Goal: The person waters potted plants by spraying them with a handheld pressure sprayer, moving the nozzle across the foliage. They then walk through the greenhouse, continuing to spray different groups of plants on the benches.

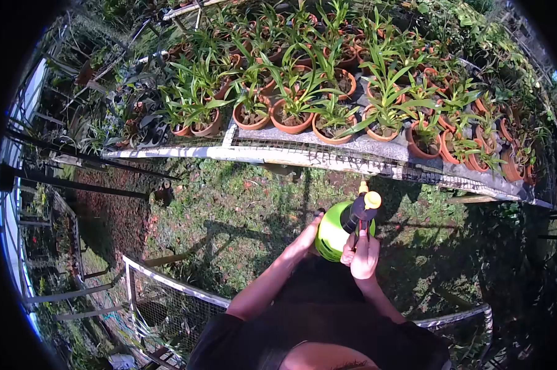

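Note:
A bright green spray bottle [333,233] with a black head and a yellow knob [372,200] is held in front of my body, its yellow nozzle [363,186] toward the plant bench. My right hand [363,254] is closed around the black handle below the knob. On the bottle's left side rests my left hand [309,235], its fingers wrapped against the green body and partly hidden behind it. Beyond the bottle, potted plants [292,117] in terracotta pots stand in rows on the bench.
The bench's white front rail [254,154] crosses the view just beyond the nozzle. Behind me at the lower left is a white-framed mesh rack [180,287], with another frame [457,316] at the lower right. Grass [247,197] covers the ground between. Dark poles [87,184] lie at the left.

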The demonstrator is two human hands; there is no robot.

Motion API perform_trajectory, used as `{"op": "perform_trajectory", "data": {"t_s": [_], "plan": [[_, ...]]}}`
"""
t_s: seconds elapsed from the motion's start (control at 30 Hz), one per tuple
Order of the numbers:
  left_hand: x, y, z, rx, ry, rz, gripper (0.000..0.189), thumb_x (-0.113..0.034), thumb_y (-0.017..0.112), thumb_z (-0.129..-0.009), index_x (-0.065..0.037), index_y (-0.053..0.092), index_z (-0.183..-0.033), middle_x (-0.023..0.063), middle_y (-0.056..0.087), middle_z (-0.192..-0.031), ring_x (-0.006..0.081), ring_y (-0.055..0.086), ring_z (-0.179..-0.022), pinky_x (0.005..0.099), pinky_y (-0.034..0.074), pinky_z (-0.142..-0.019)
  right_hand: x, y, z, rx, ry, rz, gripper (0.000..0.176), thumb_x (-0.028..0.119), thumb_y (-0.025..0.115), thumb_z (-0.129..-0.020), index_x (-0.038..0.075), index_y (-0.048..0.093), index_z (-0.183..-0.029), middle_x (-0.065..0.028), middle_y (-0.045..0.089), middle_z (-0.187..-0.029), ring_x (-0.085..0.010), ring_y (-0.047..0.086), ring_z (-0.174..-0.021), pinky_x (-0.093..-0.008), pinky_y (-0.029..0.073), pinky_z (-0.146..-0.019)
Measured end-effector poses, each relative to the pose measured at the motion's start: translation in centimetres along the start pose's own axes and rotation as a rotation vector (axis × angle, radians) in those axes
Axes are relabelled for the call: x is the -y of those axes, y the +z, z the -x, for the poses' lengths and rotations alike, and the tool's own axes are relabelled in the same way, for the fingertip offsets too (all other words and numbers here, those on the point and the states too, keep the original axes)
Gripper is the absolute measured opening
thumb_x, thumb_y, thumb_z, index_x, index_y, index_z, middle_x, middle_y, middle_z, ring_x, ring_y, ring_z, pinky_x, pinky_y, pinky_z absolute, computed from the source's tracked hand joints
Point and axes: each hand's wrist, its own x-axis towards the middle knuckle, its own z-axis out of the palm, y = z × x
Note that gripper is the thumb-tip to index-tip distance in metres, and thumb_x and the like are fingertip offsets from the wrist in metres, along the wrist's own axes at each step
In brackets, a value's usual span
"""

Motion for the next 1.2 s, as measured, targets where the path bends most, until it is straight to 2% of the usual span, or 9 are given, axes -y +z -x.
{"op": "perform_trajectory", "data": {"t_s": [0.1, 0.13, 0.23, 0.33, 0.5, 0.67, 1.0, 1.03, 1.2], "plan": [[-1.7, 0.0, -0.4, -0.083, -0.030, 0.061, 0.056, -0.048, 0.019, -0.098, -0.009, 0.049, -0.124, 0.0121, 0.063, -0.107, 0.0212, 0.065, -0.087, 0.0400, 0.055, -0.063, 0.3, 1.6, -1.1, 0.010, -0.025, 0.031, 0.043, 0.024, 0.032, -0.098, 0.003, 0.041, -0.061, -0.0025, 0.037, -0.046, -0.0098, 0.035, -0.037, -0.0242, 0.029, -0.038], [-1.1, -0.8, -0.9, -0.074, 0.008, -0.002, 0.061, -0.053, 0.018, -0.095, -0.010, 0.047, -0.127, 0.0137, 0.061, -0.114, 0.0253, 0.061, -0.098, 0.0456, 0.053, -0.072, 0.5, 2.3, -1.3, -0.017, -0.169, 0.271, 0.040, 0.024, 0.034, -0.097, 0.002, 0.043, -0.064, -0.0026, 0.038, -0.048, -0.0100, 0.037, -0.038, -0.0242, 0.030, -0.039], [-1.5, -2.9, -0.5, -0.066, -0.298, -0.077, 0.070, -0.061, 0.016, -0.092, -0.011, 0.045, -0.131, 0.0152, 0.058, -0.118, 0.0308, 0.057, -0.106, 0.0515, 0.049, -0.079, 0.2, 3.4, -2.0, -0.013, -0.175, 0.452, 0.040, 0.023, 0.035, -0.097, 0.003, 0.045, -0.064, -0.0017, 0.044, -0.051, -0.0116, 0.043, -0.040, -0.0271, 0.036, -0.041], [-2.0, -4.5, -0.4, -0.014, -0.315, -0.044, 0.074, -0.065, 0.016, -0.089, -0.013, 0.044, -0.133, 0.0180, 0.055, -0.122, 0.0396, 0.055, -0.107, 0.0584, 0.045, -0.083, -1.2, 4.7, -2.2, -0.005, 0.121, 0.179, 0.036, 0.024, 0.035, -0.098, 0.003, 0.045, -0.070, -0.0001, 0.042, -0.053, -0.0089, 0.042, -0.043, -0.0250, 0.035, -0.041], [-5.0, -6.2, 1.1, 0.092, -0.401, -0.224, 0.077, -0.068, 0.022, -0.087, -0.010, 0.044, -0.132, 0.0212, 0.053, -0.125, 0.0446, 0.051, -0.110, 0.0623, 0.042, -0.085, -3.1, 8.2, -0.7, -0.179, 0.064, -0.028, 0.037, 0.027, 0.032, -0.100, 0.006, 0.039, -0.070, 0.0018, 0.035, -0.052, -0.0056, 0.033, -0.040, -0.0213, 0.027, -0.038], [-4.5, -9.7, 1.5, 0.315, -0.425, -0.302, 0.076, -0.069, 0.024, -0.087, -0.012, 0.047, -0.131, 0.0175, 0.058, -0.115, 0.0274, 0.063, -0.094, 0.0433, 0.055, -0.065, -4.3, 13.1, 2.3, -0.376, -0.013, -0.069, 0.038, 0.029, 0.032, -0.100, 0.006, 0.039, -0.071, 0.0024, 0.032, -0.050, -0.0054, 0.030, -0.038, -0.0217, 0.026, -0.036], [-7.4, -16.9, 10.8, 0.269, -0.226, -0.220, 0.072, -0.069, 0.020, -0.087, -0.020, 0.041, -0.136, 0.0128, 0.058, -0.119, 0.0316, 0.060, -0.103, 0.0519, 0.053, -0.073, -3.8, 24.7, 7.6, -0.219, -0.117, 0.004, 0.037, 0.025, 0.033, -0.101, 0.006, 0.038, -0.069, 0.0022, 0.035, -0.052, -0.0047, 0.031, -0.041, -0.0213, 0.027, -0.039], [-8.1, -18.1, 11.2, 0.258, -0.309, -0.271, 0.074, -0.069, 0.016, -0.087, -0.019, 0.042, -0.135, 0.0124, 0.059, -0.120, 0.0323, 0.059, -0.104, 0.0550, 0.051, -0.075, -3.8, 25.8, 8.0, -0.187, -0.128, 0.014, 0.035, 0.023, 0.033, -0.101, 0.006, 0.038, -0.070, 0.0028, 0.036, -0.054, -0.0041, 0.032, -0.042, -0.0209, 0.028, -0.040], [-8.9, -23.2, 13.2, 0.190, -0.212, -0.239, 0.074, -0.066, 0.014, -0.088, -0.016, 0.045, -0.132, 0.0118, 0.060, -0.119, 0.0306, 0.058, -0.107, 0.0562, 0.047, -0.078, -5.0, 30.0, 7.6, -0.055, -0.124, 0.050, 0.033, 0.026, 0.037, -0.100, 0.005, 0.048, -0.077, 0.0017, 0.043, -0.058, -0.0046, 0.039, -0.046, -0.0209, 0.033, -0.042]]}}
